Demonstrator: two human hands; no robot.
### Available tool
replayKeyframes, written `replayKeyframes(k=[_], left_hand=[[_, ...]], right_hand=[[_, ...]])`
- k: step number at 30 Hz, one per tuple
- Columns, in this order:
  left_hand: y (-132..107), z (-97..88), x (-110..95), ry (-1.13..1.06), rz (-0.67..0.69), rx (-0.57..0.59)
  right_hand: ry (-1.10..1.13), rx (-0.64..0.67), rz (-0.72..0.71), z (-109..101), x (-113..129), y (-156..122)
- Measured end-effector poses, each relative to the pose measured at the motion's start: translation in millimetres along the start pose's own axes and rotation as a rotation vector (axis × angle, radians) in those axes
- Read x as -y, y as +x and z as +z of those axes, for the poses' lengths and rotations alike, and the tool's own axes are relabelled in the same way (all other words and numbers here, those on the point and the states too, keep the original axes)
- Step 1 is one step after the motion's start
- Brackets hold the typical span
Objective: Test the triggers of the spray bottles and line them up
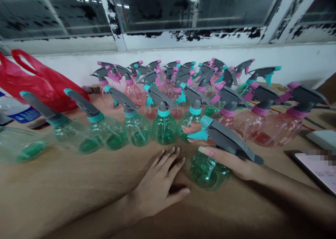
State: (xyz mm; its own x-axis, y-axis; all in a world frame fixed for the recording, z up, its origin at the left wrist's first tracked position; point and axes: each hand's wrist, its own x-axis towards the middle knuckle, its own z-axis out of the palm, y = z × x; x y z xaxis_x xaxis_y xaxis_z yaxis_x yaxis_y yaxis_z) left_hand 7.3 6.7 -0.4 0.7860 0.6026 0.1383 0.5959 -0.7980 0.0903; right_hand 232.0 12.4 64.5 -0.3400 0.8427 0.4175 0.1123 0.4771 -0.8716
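My right hand [231, 162] is wrapped round the neck of a green spray bottle [207, 172] with a grey and teal trigger head. The bottle tilts a little, close above or on the tabletop; I cannot tell whether its base touches. My left hand [160, 186] rests palm down on the table [105, 186], fingers stretched out, just left of that bottle and apart from it. Ahead of both hands runs a front row of spray bottles: green ones [164, 128] with teal collars on the left, pink ones [253, 127] with pink collars on the right.
Behind the front row stand several more pink and green spray bottles [132, 91]. A red plastic bag [52, 81] and a labelled clear bottle [21, 111] are at the left. A phone or tablet [315, 169] lies at the right edge, near a white box [322, 139]. A white wall with windows closes the back.
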Motion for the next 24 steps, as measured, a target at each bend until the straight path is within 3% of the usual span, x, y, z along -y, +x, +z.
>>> replayKeyframes(k=[24], left_hand=[[-0.6, -1.4, 0.1, -0.010, -0.015, 0.014]], right_hand=[[0.034, 0.030, 0.048, -0.5, 2.5, -1.2]])
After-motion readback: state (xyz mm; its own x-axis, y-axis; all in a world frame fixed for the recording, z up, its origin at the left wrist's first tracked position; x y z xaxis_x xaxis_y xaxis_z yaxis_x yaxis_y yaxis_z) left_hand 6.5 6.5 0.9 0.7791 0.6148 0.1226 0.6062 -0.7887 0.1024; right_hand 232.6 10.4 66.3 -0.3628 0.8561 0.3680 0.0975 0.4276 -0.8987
